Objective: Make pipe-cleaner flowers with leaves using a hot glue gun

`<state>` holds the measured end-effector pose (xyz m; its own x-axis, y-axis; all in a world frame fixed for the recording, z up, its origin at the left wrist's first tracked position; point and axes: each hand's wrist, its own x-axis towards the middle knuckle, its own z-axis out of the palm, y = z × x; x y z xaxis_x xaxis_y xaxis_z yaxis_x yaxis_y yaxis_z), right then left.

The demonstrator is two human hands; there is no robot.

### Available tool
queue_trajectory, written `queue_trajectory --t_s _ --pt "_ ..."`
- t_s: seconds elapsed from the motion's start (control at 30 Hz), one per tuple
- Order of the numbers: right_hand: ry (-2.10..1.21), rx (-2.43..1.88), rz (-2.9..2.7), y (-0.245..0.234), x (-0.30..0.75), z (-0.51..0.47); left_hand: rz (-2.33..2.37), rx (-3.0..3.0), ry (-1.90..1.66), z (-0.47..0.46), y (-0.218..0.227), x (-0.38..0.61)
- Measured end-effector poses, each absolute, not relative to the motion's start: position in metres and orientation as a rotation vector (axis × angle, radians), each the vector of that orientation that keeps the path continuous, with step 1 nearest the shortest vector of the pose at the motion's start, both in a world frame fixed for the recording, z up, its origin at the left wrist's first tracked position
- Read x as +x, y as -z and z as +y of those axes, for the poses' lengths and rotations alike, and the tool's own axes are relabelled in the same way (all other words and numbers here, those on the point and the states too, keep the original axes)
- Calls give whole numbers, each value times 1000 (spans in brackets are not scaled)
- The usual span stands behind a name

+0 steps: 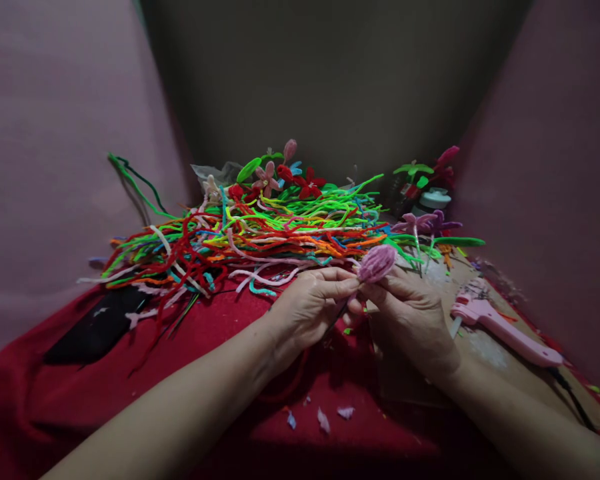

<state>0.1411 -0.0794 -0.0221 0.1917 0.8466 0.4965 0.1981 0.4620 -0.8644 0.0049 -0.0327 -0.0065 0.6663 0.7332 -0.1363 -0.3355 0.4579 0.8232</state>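
Observation:
A fuzzy pink flower bud (377, 264), made of bent pipe cleaners on a dark stem, stands tilted between my two hands. My left hand (310, 303) pinches it at the base with thumb and forefinger, and the stem runs down past those fingers. On the other side, my right hand (414, 319) has its fingertips closed at the same base, partly hidden behind the bud. Just beyond both hands spreads a heap of loose pipe cleaners (280, 230) in green, red, orange, white and blue.
A pink glue gun (510, 327) lies on a cardboard sheet (480, 373) at the right. Finished pipe-cleaner flowers (310, 183) rest behind the heap. A jar with a pale lid (434, 199) stands back right. On the red cloth (180, 400) lie a black phone-like slab (97, 330) and pink scraps (323, 420).

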Motion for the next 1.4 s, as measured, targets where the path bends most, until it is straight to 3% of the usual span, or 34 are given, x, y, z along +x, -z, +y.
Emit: queue_trajectory --t_s 0.3,0.6,0.97,1.4 --pt "-986 -969 -1122 31 143 -80 525 838 -587 -32 6 5" --pt "-1311 -755 -916 25 128 -82 586 1206 -1015 -47 5 12" --pt "-1218 -747 -813 24 126 -79 767 2331 -1306 -49 24 10" --pt "-1060 -832 -952 23 125 -82 815 1970 -1339 -47 12 4"
